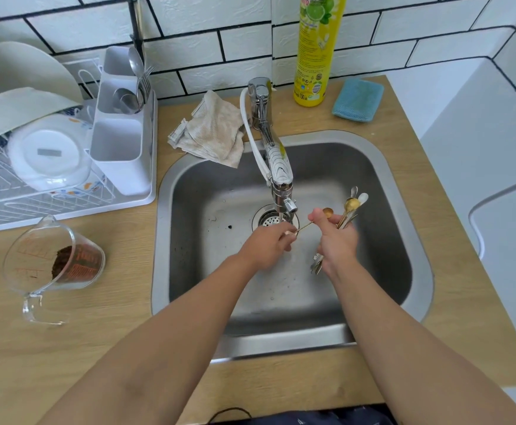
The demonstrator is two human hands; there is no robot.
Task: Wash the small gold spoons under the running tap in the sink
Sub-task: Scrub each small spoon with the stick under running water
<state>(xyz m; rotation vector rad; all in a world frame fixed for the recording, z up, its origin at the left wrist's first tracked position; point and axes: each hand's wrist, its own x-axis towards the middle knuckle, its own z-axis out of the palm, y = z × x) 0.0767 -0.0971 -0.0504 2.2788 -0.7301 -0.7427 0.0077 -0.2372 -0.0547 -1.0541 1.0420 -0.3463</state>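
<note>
Both my hands are over the steel sink (382,210), just below the tap (278,167), whose water falls near the drain (266,219). My right hand (336,240) grips a bundle of small spoons (353,204), gold and silver bowls sticking up past the fingers, handle ends showing below the palm. One small gold spoon (327,213) lies across between the hands: my left hand (266,246) pinches its thin handle, and its bowl sits by my right thumb.
A dish rack (66,191) with plates, a bowl and a cutlery holder stands at the left. A glass measuring jug (54,265) with brown grounds lies tipped on the counter. Behind the sink are a cloth (213,130), a yellow detergent bottle (315,50) and a blue sponge (358,99).
</note>
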